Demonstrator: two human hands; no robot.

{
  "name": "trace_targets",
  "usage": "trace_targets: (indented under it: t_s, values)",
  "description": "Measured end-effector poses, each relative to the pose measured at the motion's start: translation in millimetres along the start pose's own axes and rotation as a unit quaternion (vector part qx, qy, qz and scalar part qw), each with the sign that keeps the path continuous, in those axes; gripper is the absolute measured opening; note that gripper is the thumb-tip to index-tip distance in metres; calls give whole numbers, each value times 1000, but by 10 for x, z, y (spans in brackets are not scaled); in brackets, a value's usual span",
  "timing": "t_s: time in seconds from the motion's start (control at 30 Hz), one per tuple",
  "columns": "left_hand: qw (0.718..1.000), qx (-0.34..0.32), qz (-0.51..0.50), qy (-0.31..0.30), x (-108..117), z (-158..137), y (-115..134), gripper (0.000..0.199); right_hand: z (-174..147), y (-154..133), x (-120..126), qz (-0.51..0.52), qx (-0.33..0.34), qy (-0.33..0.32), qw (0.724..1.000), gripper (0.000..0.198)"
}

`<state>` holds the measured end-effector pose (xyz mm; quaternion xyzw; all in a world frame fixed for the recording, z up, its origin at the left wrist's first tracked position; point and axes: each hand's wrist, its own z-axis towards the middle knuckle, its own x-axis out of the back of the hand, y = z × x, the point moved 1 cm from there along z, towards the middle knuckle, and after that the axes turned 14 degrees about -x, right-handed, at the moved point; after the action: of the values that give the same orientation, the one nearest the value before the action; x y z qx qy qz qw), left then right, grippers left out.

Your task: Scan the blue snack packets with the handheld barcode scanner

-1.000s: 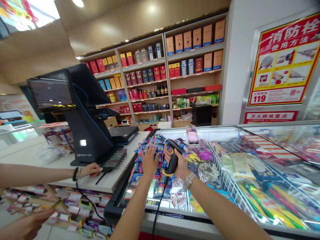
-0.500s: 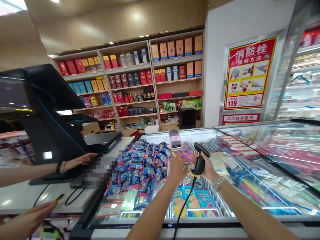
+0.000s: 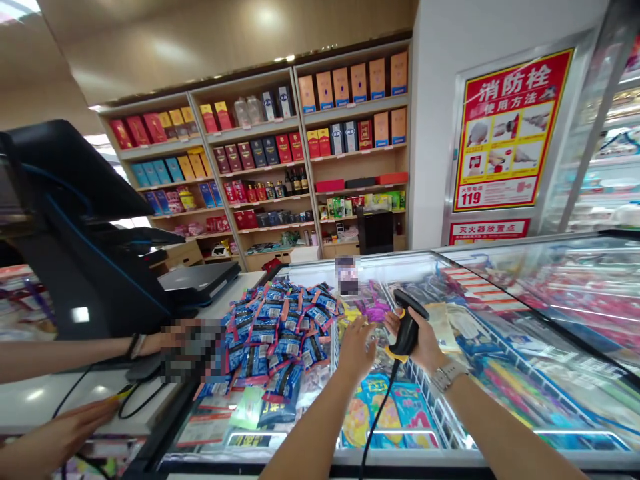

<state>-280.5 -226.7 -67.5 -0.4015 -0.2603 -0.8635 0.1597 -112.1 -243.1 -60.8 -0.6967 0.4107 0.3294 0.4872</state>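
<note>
In my right hand [image 3: 425, 340] is a black barcode scanner [image 3: 407, 333] with yellow trim, its head tilted up and away from me. A black cord [image 3: 379, 417] runs from its grip down toward me. My left hand [image 3: 356, 347] hovers just left of the scanner, fingers apart, with nothing seen in it. Just beyond its fingertips show a purple item [image 3: 375, 311] and something yellow. To its left, many small blue-and-pink packets [image 3: 285, 327] lie heaped on the glass freezer top. A pale green packet [image 3: 247, 407] lies at the heap's near edge.
Another person's hands [image 3: 75, 427] reach in from the left beside the black checkout terminal [image 3: 95, 233]. A blurred phone-like object [image 3: 349, 275] stands behind the heap. Frozen goods in baskets [image 3: 390, 413] show through the glass. Shelves of boxes [image 3: 260, 160] line the back wall.
The view has shifted slightly. My right hand still holds the scanner, now a little farther from my left hand. The other person's hands remain at the left.
</note>
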Motion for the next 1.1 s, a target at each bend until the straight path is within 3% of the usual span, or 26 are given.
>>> trace_targets:
  t_s: [1.1]
  values:
    - [998, 43, -13, -32, -7, -13, -8, 40, -49, 13, -35, -3, 13, 27, 1000, 4]
